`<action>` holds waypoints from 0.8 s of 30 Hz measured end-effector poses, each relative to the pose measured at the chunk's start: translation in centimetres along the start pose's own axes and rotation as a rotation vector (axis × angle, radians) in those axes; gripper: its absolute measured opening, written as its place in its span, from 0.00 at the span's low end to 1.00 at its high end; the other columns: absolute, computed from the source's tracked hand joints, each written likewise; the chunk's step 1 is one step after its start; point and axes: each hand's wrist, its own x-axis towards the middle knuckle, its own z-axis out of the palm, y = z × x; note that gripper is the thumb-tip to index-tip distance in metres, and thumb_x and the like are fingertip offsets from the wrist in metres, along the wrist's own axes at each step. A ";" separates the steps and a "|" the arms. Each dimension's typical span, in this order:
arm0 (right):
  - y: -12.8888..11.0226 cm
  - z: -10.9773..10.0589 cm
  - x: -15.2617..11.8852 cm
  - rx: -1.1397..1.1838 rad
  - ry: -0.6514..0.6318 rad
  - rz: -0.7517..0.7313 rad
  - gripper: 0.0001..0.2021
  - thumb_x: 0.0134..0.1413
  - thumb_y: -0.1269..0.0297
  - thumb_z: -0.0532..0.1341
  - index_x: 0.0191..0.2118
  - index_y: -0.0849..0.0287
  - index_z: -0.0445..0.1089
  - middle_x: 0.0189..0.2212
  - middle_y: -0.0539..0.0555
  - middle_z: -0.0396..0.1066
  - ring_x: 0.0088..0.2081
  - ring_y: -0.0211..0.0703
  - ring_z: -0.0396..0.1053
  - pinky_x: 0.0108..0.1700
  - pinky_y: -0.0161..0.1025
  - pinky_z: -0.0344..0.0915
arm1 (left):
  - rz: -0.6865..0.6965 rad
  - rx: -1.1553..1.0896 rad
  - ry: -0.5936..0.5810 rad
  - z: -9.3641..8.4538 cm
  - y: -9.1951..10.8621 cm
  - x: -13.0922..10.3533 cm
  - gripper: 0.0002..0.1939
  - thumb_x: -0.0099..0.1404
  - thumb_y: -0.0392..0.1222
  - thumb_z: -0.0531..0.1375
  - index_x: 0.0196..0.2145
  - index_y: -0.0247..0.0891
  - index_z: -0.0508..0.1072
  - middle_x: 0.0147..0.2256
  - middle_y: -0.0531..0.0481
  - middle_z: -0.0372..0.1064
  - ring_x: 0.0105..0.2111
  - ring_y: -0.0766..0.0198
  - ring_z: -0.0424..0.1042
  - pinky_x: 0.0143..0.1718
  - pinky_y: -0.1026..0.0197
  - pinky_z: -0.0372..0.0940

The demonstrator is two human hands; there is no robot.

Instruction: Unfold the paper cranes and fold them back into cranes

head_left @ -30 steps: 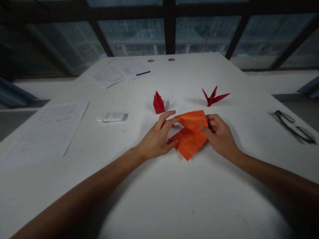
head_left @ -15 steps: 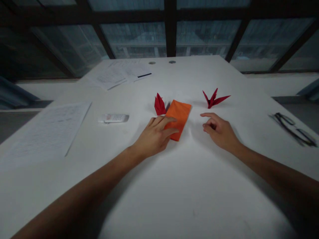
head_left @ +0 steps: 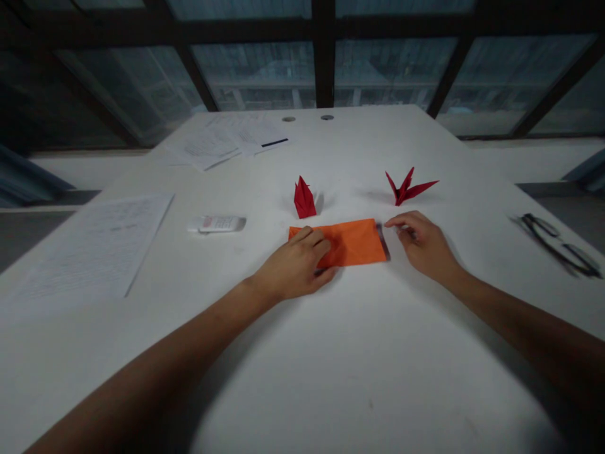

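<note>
An orange sheet of paper (head_left: pixel 357 243), folded into a long rectangle, lies crosswise on the white table. Over its left part, my left hand (head_left: pixel 297 261) has its fingers curled, the thumb at the near edge, gripping the paper. My right hand (head_left: pixel 423 246) hovers just beyond the paper's right end, apart from it. Its index finger reaches toward the paper, with a gap to the thumb and nothing held. Behind the sheet stand a red folded-paper figure (head_left: pixel 304 199) and, farther right, a red paper crane (head_left: pixel 405 188) with pointed wings.
A white tube-like item (head_left: pixel 217 224) lies left of my left hand. Printed sheets (head_left: pixel 94 246) cover the table's left side, with more papers (head_left: pixel 212 142) and a dark pen-like stick (head_left: pixel 275 143) farther back. Black-framed glasses (head_left: pixel 558 243) rest near the right edge.
The orange paper has turned from slanting upright to lying crosswise, its right end now near my right hand. My left fingers have curled in. My right hand has shifted slightly right.
</note>
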 end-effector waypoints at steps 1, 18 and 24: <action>0.0 -0.1 0.0 0.000 -0.037 -0.051 0.17 0.57 0.78 0.55 0.41 0.52 0.77 0.43 0.54 0.75 0.46 0.51 0.74 0.50 0.52 0.72 | 0.002 -0.006 0.014 0.2 -0.1 0.0 0.16 0.71 0.51 0.58 0.46 0.35 0.73 0.47 0.38 0.69 0.48 0.49 0.68 0.53 0.47 0.66; -0.9 -0.2 -0.4 -0.140 -0.242 -0.329 0.17 0.60 0.75 0.62 0.46 0.44 0.81 0.56 0.54 0.72 0.56 0.57 0.67 0.59 0.64 0.67 | 0.057 -0.075 0.080 0.8 -1.5 -0.2 0.22 0.69 0.48 0.58 0.57 0.36 0.70 0.49 0.38 0.66 0.50 0.49 0.67 0.55 0.47 0.67; -2.3 -0.4 -0.6 -0.039 -0.183 -0.340 0.16 0.63 0.75 0.59 0.44 0.47 0.79 0.49 0.55 0.74 0.52 0.54 0.70 0.54 0.58 0.69 | 0.110 0.077 0.083 0.8 -0.3 -0.2 0.22 0.72 0.58 0.56 0.49 0.38 0.74 0.47 0.40 0.71 0.48 0.48 0.68 0.54 0.46 0.62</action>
